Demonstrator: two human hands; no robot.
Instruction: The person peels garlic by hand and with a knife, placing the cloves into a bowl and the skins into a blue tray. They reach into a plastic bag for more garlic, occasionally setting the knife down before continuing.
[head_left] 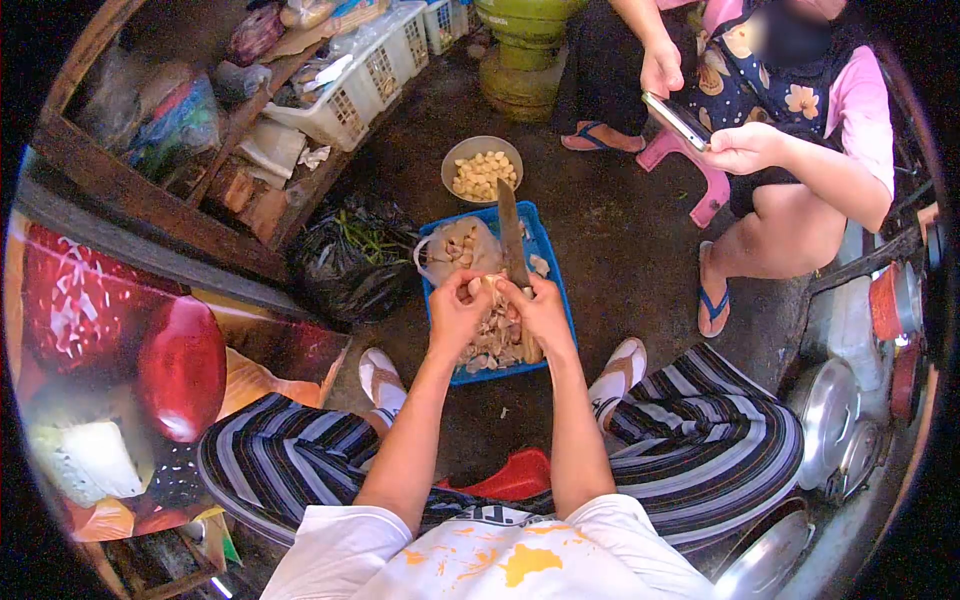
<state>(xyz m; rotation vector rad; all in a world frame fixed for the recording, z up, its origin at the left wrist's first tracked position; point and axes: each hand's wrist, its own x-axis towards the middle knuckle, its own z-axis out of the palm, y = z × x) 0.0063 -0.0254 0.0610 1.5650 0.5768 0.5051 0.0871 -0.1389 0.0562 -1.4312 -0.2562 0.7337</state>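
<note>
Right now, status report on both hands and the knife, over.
Left hand pinching a pale piece. Right hand gripping knife, blade pointing away, over blue tray. Bowl beyond tray, nothing blocking the hands.

A dull metal knife (511,232) stands over a blue plastic tray (556,272), near a glossy black bag (345,268) and rough wooden shelf (150,203).
</note>
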